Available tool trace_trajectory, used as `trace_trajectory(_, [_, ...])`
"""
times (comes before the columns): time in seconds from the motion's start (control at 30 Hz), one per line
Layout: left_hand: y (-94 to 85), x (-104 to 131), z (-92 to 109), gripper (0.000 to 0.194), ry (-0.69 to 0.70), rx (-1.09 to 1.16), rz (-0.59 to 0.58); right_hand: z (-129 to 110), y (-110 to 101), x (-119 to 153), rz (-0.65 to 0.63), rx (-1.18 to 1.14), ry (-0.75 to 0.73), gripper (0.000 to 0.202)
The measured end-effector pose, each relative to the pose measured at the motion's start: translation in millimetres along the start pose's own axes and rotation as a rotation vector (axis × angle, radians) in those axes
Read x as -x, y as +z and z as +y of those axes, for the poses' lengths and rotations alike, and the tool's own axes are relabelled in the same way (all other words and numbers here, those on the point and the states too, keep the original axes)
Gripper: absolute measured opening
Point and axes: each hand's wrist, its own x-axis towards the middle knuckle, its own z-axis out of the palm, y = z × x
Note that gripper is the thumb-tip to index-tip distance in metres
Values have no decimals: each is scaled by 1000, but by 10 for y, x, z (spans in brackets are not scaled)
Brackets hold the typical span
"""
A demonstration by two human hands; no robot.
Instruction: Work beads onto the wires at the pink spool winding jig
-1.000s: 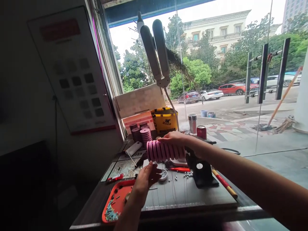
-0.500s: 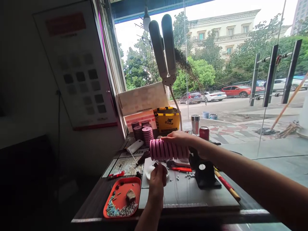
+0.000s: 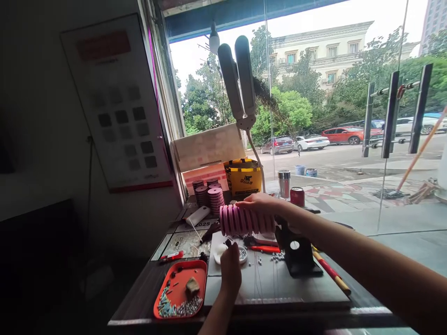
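Bench (image 3: 279,284) under a window, grey mat on top. Black stand (image 3: 296,251) at mat's right, carrying a row of pink spools (image 3: 246,220) held sideways above the mat. Right hand (image 3: 261,203) lies over the row's top, fingers curled down around it, gripping. Orange tray (image 3: 174,288) of beads at front left. Left hand (image 3: 230,270) raised just below the spools' left end, fingers pinched on something small and dark; what, cannot tell. Small bead dish (image 3: 242,254) just beside it.
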Motion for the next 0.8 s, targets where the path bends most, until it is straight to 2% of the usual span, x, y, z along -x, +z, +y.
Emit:
trace_trajectory(0.07, [-127, 37, 87, 46, 45, -88, -74, -9, 4, -9, 7, 17, -3, 35])
trace_trajectory(0.13, [-324, 97, 215, 39, 86, -171, -92, -14, 8, -26, 14, 27, -1, 33])
trace_trajectory(0.17, [-435, 134, 295, 35, 109, -211, -60, -13, 11, -35, 18, 29, 0, 33])
trace_trajectory(0.23, [-625, 216, 483, 41, 155, -277, 56, -5, 20, -51, 23, 27, 0, 32])
trace_trajectory(0.3, [-694, 299, 682, 39, 172, -291, 156, 8, 31, -62, 26, 23, 1, 32])
trace_trajectory(0.33, [-664, 336, 769, 35, 160, -237, 129, 15, 37, -66, 27, 20, 3, 32])
trace_trajectory(0.37, [-592, 366, 838, 34, 128, -140, 40, 20, 41, -68, 27, 18, 5, 33])
trace_trajectory(0.43, [-353, 400, 911, 38, -32, 98, -219, 26, 46, -70, 27, 17, 8, 36])
trace_trajectory(0.5, [-73, 398, 904, 43, -125, 201, -309, 27, 43, -69, 29, 19, 7, 38])
trace_trajectory(0.57, [159, 377, 855, 45, -160, 231, -300, 28, 37, -69, 30, 20, 2, 40])
trace_trajectory(0.63, [301, 353, 801, 44, -177, 249, -287, 33, 30, -69, 31, 18, -1, 40])
trace_trajectory(0.8, [420, 321, 743, 42, -221, 305, -287, 36, 13, -64, 27, 1, 6, 38])
